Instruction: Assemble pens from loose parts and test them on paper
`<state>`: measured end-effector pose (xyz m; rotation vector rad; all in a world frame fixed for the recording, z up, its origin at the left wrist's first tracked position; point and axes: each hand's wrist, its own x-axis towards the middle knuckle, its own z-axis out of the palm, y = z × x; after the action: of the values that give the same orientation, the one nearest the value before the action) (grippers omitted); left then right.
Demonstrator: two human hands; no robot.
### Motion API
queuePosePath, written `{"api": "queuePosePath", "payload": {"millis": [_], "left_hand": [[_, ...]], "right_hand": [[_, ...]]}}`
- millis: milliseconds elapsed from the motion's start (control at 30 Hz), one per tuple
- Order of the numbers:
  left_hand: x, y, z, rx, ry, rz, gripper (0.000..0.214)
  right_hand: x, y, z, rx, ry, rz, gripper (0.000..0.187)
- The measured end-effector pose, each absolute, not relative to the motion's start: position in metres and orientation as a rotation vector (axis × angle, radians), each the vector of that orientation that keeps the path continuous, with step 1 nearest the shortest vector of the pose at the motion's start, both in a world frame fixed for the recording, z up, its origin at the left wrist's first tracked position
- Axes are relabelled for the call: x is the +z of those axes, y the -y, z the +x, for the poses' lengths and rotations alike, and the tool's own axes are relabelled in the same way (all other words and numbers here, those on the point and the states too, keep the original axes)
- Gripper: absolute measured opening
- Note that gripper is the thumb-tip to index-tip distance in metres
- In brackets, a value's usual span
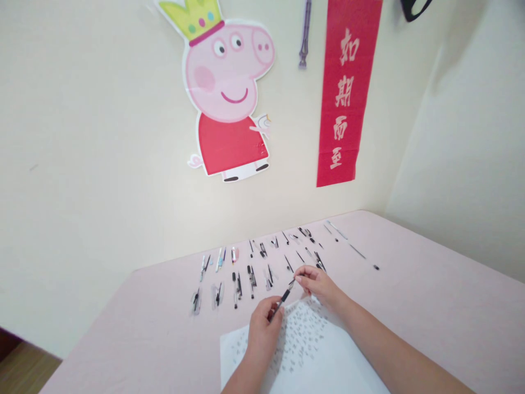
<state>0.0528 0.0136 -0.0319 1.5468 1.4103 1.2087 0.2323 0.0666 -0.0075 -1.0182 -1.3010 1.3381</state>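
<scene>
My left hand (264, 325) is closed around a pen (284, 296) with a dark grip and a clear, pale tip. The pen slants up to the right, over a sheet of white paper (340, 355) covered in small dark handwritten marks. At the pen's upper end, my right hand (315, 284) pinches with thumb and fingertips. A thin dark piece shows at those fingertips, too small to make out. Just beyond my right hand lie a dark pen part (289, 264) and a cluster of black pen parts (320, 261).
Several pens and pen parts (251, 282) lie in rows across the pink table (156, 306). At the right, a long thin rod (357, 251) lies near a black cap (376, 267). The wall behind carries a pig cutout (229, 142) and a red banner (346, 109).
</scene>
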Motion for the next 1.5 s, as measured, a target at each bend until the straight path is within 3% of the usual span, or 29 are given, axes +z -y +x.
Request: {"api": "queuePosePath", "payload": {"millis": [1500], "left_hand": [[-0.013,-0.005,0.053,1.278,-1.431,1.708,0.019]], "right_hand": [[-0.001,-0.056,0.221,1.462,1.388,-0.885,0.036]]}}
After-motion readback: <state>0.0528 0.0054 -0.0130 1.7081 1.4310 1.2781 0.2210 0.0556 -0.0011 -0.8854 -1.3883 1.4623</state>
